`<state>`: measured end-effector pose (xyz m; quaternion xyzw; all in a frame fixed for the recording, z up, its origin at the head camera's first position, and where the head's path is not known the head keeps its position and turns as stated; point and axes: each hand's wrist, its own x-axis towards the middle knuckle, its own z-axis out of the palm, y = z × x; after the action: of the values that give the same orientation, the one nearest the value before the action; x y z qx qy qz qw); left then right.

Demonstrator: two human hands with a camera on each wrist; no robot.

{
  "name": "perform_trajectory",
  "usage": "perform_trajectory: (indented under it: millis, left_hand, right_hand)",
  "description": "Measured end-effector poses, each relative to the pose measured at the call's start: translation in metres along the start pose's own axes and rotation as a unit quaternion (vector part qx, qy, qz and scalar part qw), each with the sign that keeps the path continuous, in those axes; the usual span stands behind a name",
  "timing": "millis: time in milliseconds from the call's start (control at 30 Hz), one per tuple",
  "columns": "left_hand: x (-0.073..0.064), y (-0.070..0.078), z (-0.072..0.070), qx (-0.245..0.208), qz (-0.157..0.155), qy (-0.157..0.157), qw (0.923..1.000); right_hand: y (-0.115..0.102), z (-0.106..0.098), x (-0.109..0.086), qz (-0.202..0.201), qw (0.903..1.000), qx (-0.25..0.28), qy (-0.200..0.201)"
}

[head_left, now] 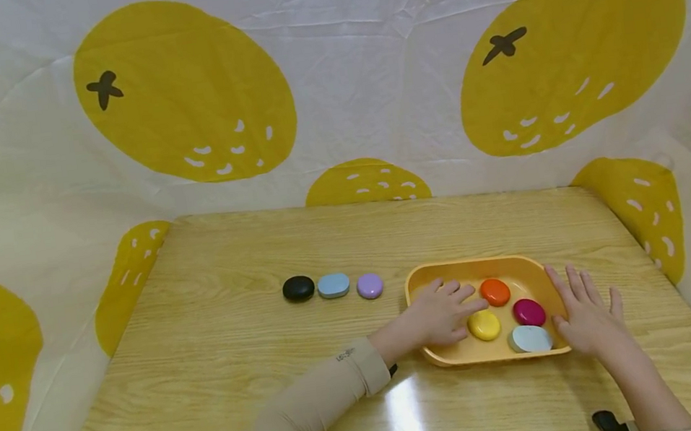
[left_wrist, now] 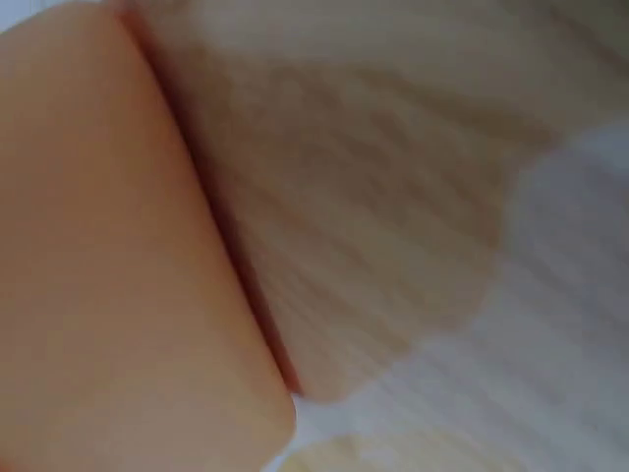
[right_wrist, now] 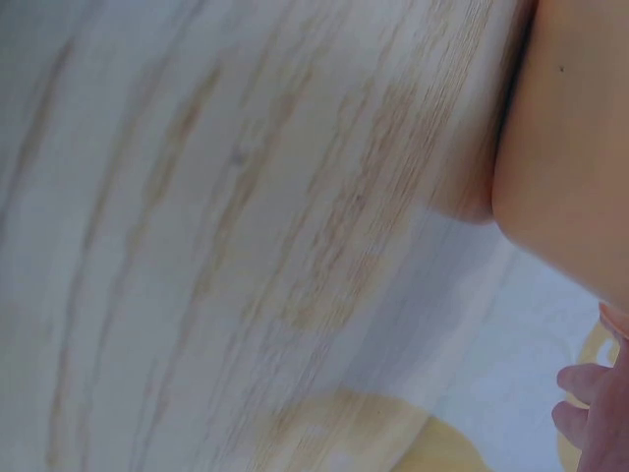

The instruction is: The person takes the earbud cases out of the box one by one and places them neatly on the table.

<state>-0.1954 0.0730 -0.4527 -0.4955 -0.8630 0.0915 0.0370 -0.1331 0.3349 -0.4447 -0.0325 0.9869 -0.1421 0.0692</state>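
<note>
An orange plastic tray point(head_left: 449, 358) stands on the table, holding smooth rounded pieces: orange point(head_left: 495, 292), yellow point(head_left: 484, 325), magenta point(head_left: 529, 312) and pale blue point(head_left: 531, 338). Across its left rim reaches my left hand point(head_left: 446, 311), fingers spread over the inside, the fingertips close to the yellow piece. My right hand point(head_left: 588, 314) rests along the right rim with its fingers straight and the thumb toward the inside. The tray's outer wall point(left_wrist: 118, 256) fills the left of the left wrist view. In the right wrist view that wall point(right_wrist: 570, 147) shows at upper right, with fingertips point(right_wrist: 582, 383) below.
Left of the tray, a black piece point(head_left: 298, 289), a blue oblong piece point(head_left: 333, 285) and a purple round piece point(head_left: 370, 286) lie in a row on the wooden table point(head_left: 210, 379). A white cloth with yellow fruit shapes point(head_left: 354, 83) hangs behind and at both sides.
</note>
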Motion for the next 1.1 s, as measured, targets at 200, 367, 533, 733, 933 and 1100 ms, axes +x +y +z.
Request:
perform_trajectory:
  millis: [200,367,533,733,933,1100]
  left_hand:
    - [0.011,0.013,0.008,0.017,0.006,-0.011,0.9998]
    - [0.02,0.021,0.01,0.023,0.014,-0.031,0.9991]
    - [0.026,0.027,0.01,0.039,0.022,-0.069,0.9966]
    - [0.027,0.032,0.008,0.062,0.031,-0.096,0.993]
    - [0.027,0.033,0.011,0.075,0.043,-0.081,0.993]
    - [0.026,0.032,0.01,0.081,0.056,-0.06,0.9933]
  right_hand:
    - [-0.001,0.0,0.0,-0.003,1.0,0.001,0.003]
    - [0.0,0.001,-0.001,0.0,1.0,0.004,0.003]
    - [0.0,0.001,-0.001,0.0,1.0,0.002,0.004]
    - [-0.001,0.001,-0.001,0.001,1.0,0.002,0.003]
    - [0.0,0.0,0.0,0.0,1.0,-0.001,0.004]
    - [0.001,0.001,0.0,-0.003,1.0,-0.001,0.007]
